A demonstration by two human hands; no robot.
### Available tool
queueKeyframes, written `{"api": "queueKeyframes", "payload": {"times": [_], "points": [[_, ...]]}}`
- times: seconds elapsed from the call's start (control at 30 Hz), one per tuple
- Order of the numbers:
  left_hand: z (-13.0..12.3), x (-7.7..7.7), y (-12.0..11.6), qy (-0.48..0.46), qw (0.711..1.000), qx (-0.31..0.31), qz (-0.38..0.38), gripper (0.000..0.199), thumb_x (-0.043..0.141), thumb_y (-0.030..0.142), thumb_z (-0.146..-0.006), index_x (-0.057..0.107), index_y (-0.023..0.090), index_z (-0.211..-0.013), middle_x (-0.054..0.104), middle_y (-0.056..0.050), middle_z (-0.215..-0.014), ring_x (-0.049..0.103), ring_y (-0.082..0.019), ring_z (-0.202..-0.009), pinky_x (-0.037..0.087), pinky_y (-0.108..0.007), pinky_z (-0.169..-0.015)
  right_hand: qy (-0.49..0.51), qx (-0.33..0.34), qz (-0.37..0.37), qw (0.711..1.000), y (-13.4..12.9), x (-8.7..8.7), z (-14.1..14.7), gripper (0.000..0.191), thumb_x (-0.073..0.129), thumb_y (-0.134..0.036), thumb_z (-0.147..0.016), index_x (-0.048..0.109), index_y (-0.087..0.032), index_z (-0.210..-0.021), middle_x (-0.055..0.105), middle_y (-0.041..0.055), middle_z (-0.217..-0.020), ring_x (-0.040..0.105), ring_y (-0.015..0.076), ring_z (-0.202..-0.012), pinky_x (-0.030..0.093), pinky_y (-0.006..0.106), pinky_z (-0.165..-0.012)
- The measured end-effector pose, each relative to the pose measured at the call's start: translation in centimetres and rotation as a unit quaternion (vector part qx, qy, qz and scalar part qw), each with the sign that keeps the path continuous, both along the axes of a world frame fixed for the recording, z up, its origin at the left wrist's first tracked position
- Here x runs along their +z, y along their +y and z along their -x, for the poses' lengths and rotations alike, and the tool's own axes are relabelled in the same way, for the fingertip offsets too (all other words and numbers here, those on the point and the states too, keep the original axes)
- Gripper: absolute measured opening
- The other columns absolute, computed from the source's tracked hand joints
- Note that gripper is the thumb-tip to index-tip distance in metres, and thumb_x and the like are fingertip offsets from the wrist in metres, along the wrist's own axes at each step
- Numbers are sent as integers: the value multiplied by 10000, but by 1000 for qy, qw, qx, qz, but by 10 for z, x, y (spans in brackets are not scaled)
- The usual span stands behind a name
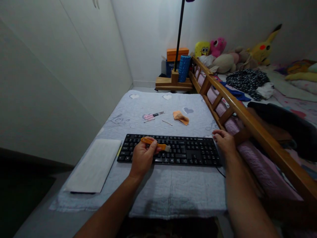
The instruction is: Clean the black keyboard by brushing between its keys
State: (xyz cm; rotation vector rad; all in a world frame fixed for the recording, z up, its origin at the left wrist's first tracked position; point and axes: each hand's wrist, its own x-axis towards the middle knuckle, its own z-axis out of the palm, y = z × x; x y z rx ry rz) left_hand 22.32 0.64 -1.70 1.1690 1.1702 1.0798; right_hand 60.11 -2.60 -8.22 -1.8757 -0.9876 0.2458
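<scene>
A black keyboard (198,155) lies across the quilted cloth. My left hand (145,152) is closed round the orange handle of a small brush (162,146), whose pale bristles point right over the keys. At the keyboard's right end is my right hand (224,141), its fingers bent near the back corner; whether they touch the keyboard or pinch something is too small to tell. Behind the keyboard lie an orange cloth (181,117), a cotton swab (167,122), another thin stick (149,121) and a slim metal tool with a black middle (155,115).
A white sheet (94,165) lies left of the keyboard, over something dark. Along the right runs a wooden bed rail (237,110), with clothes and plush toys beyond it. A black pole on a wooden base (173,85) stands behind the cloth-covered surface (173,185).
</scene>
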Motion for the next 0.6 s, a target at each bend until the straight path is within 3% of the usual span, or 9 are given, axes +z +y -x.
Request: {"api": "queueKeyframes", "payload": {"times": [0.27, 0.47, 0.6], "points": [[18, -6, 6, 151, 984, 27, -93, 319, 676, 493, -834, 703, 192, -934, 718, -29, -794, 704, -218, -743, 536, -320, -724, -18, -26, 14, 999, 3, -8, 3, 284, 509, -329, -684, 729, -190, -797, 744, 67, -791, 662, 230, -754, 518, 350, -754], [50, 8, 16, 249, 961, 36, -115, 303, 613, 489, -839, 689, 208, -924, 704, -22, -727, 662, -216, -673, 488, -308, -657, -27, -45, 11, 999, 5, -10, 1, 281, 497, -326, -690, 724, -191, -786, 744, 71, -792, 660, 231, -752, 510, 352, -766], [72, 19, 24, 338, 929, 62, -138, 284, 576, 483, -826, 684, 225, -873, 673, -7, -649, 625, -210, -600, 437, -300, -596, -27, -54, 13, 998, 6, -11, -1, 276, 504, -325, -694, 728, -191, -786, 732, 64, -754, 655, 236, -725, 508, 357, -744]]}}
